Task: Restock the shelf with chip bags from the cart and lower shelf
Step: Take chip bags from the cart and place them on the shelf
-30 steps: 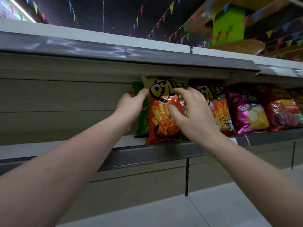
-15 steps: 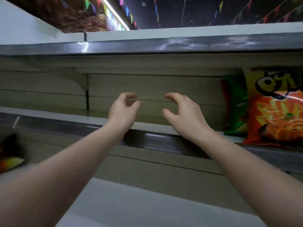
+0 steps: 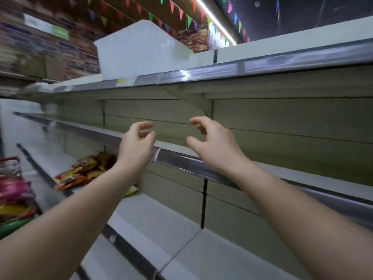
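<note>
Head view shows your left hand [image 3: 137, 144] and right hand [image 3: 212, 142], fingers loosely curled, holding nothing. Chip bags [image 3: 80, 172] lie far left on the lower shelf [image 3: 50, 166]. Grab too fast and they could slide off.

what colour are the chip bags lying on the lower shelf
Mostly orange and yellow with darker patches, blurred; the chip bags show in the head view.

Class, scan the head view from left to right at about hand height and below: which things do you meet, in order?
Bags in the cart → chip bags on the lower shelf → left hand → right hand
</note>
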Tool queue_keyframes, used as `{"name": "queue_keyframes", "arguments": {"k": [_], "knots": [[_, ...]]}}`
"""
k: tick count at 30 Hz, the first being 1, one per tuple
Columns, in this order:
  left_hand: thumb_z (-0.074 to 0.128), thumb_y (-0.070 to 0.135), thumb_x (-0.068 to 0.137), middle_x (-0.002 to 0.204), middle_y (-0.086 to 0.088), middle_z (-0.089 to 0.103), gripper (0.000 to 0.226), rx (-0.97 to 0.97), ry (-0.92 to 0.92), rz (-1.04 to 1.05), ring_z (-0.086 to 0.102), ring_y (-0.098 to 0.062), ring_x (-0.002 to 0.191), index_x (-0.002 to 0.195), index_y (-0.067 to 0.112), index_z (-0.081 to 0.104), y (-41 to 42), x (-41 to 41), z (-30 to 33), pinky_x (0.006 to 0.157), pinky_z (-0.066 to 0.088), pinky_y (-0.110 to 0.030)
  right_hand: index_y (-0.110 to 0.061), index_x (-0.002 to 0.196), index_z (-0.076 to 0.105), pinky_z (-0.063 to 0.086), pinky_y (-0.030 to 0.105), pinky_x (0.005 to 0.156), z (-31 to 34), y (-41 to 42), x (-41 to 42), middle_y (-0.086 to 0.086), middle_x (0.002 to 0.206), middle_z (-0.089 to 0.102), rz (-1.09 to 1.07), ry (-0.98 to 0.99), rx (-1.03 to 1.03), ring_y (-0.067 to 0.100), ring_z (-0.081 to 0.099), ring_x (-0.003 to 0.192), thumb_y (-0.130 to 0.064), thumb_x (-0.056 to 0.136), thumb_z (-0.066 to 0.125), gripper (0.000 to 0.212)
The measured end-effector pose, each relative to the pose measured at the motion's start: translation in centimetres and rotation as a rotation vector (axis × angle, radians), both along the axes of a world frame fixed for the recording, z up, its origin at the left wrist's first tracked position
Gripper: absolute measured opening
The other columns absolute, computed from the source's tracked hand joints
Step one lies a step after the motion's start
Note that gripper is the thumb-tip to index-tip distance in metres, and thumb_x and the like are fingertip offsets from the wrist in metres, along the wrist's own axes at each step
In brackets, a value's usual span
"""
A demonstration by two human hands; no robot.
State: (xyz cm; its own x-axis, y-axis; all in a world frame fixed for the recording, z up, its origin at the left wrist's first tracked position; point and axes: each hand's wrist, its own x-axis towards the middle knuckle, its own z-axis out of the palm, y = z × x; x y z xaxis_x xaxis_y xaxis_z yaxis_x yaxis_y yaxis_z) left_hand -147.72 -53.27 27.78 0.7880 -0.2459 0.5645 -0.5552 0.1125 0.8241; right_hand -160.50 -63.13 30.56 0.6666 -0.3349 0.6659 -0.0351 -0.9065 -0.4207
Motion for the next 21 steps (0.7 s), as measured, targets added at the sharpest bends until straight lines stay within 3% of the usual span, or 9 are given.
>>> {"name": "queue_keyframes", "arguments": {"k": [9, 12, 15, 18, 21], "knots": [[0.049, 0.015, 0.096, 0.103, 0.0, 0.057, 0.017, 0.024, 0.052, 0.195, 0.054, -0.014, 0.095, 0.11, 0.023, 0.052, 10.2, 12.5, -2.6, 0.066, 0.04, -0.021, -0.022, 0.132, 0.048, 0.034, 0.024, 0.097, -2.9, 6.3, 15.4, 0.002, 0.132, 0.051, 0.213, 0.053, 0.059, 0.017, 0.046, 0.123, -0.023, 0.089, 0.055, 0.044], [0.048, 0.014, 0.097, 0.109, -0.003, 0.056, 0.02, 0.041, 0.09, 0.283, 0.054, -0.017, 0.098, 0.116, 0.02, 0.052, 13.4, 15.5, -3.5, 0.064, 0.041, -0.02, -0.021, 0.133, 0.047, 0.032, 0.02, 0.089, -4.1, 8.2, 19.8, 0.004, 0.132, 0.05, 0.286, 0.087, 0.077, 0.017, 0.046, 0.122, -0.022, 0.09, 0.055, 0.044], [0.049, 0.015, 0.097, 0.114, -0.006, 0.057, 0.016, 0.037, 0.121, 0.373, 0.057, -0.017, 0.087, 0.112, 0.021, 0.052, 16.1, 18.5, -4.4, 0.057, 0.048, -0.018, -0.024, 0.134, 0.046, 0.03, 0.018, 0.082, -5.4, 10.0, 24.1, 0.003, 0.131, 0.05, 0.345, 0.122, 0.088, 0.016, 0.047, 0.118, -0.023, 0.09, 0.054, 0.044], [0.05, 0.016, 0.097, 0.117, -0.008, 0.059, 0.016, 0.039, 0.153, 0.456, 0.057, -0.02, 0.098, 0.112, 0.021, 0.052, 18.1, 21.7, -5.7, 0.066, 0.045, -0.024, -0.025, 0.134, 0.046, 0.031, 0.017, 0.08, -6.4, 11.6, 28.5, 0.003, 0.128, 0.051, 0.411, 0.153, 0.1, 0.013, 0.049, 0.106, -0.023, 0.09, 0.055, 0.045], [0.05, 0.016, 0.097, 0.114, -0.005, 0.057, 0.022, 0.042, 0.178, 0.514, 0.054, -0.017, 0.098, 0.119, 0.016, 0.053, 19.3, 25.0, -6.8, 0.061, 0.04, -0.021, -0.022, 0.134, 0.045, 0.035, 0.024, 0.093, -7.5, 12.8, 33.1, 0.005, 0.132, 0.049, 0.486, 0.194, 0.114, 0.019, 0.048, 0.117, -0.023, 0.09, 0.054, 0.045]]}}
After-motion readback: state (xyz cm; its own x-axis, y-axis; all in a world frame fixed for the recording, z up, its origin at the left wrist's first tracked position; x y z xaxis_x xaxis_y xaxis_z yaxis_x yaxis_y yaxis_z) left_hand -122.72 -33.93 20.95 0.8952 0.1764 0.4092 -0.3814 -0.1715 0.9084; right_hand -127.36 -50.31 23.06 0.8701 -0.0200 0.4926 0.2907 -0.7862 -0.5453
